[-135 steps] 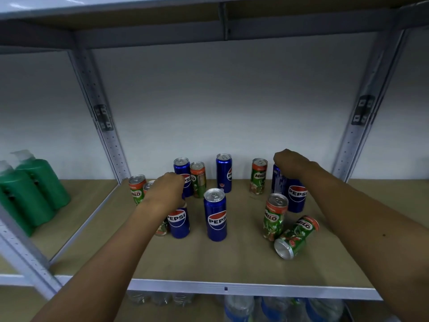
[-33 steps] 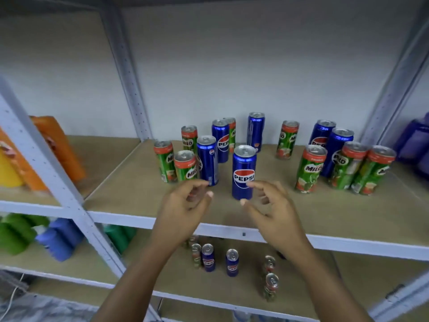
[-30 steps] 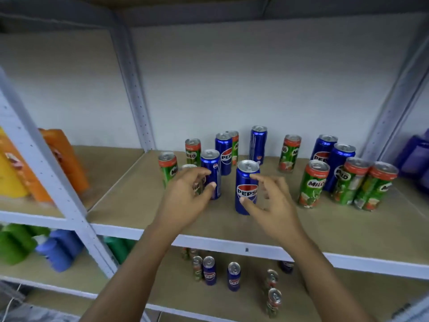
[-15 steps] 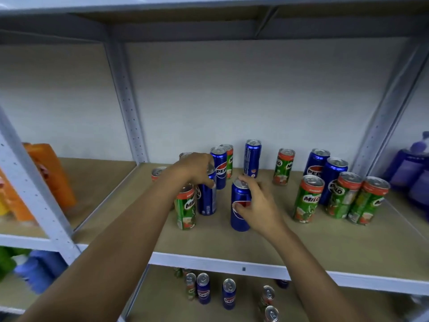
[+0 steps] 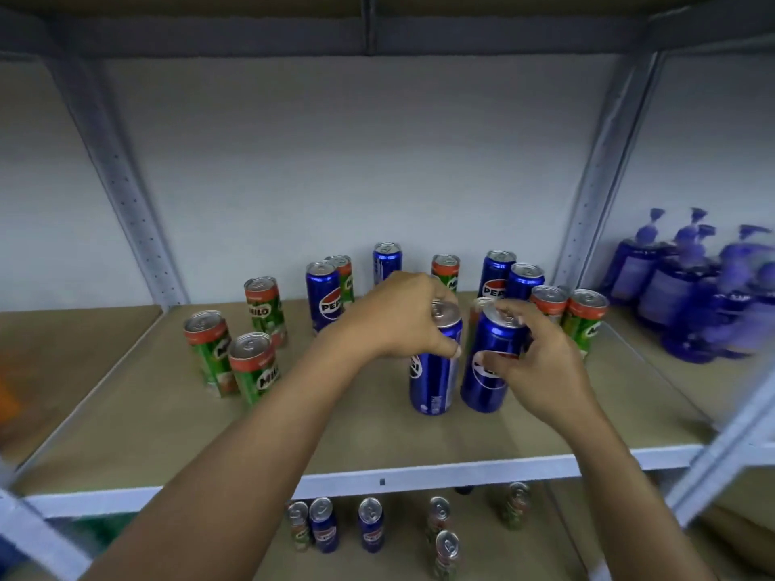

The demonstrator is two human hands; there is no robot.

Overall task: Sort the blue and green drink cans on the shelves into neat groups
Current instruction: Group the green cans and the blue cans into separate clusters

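In the head view, our left hand point(image 5: 402, 316) is wrapped around the upper part of a tall slim blue metal drink can point(image 5: 434, 371), fingers closed on it just under the rim. Our right hand point(image 5: 532, 366) grips a second blue can point(image 5: 488, 362) the same way, thumb on the label and fingers curled over the top edge. The two cans stand upright, just beside each other, near the middle of the pale wooden shelf board point(image 5: 360, 438).

We judge the sorting to be partly done. Three green cans with orange tops point(image 5: 251, 366) form a loose cluster at the left. Two more green cans point(image 5: 585, 316) sit close together at the right, with two blue cans point(image 5: 509, 276) just behind them. At the back, a blue can point(image 5: 322, 293) stands against a green one point(image 5: 343, 274), with another blue can point(image 5: 386, 262) and a lone green can point(image 5: 445, 270) spaced out, so the colours are mixed there.

On the lower shelf point(image 5: 557, 551), several blue and green cans stand scattered and unsorted, and they look like work left to do.
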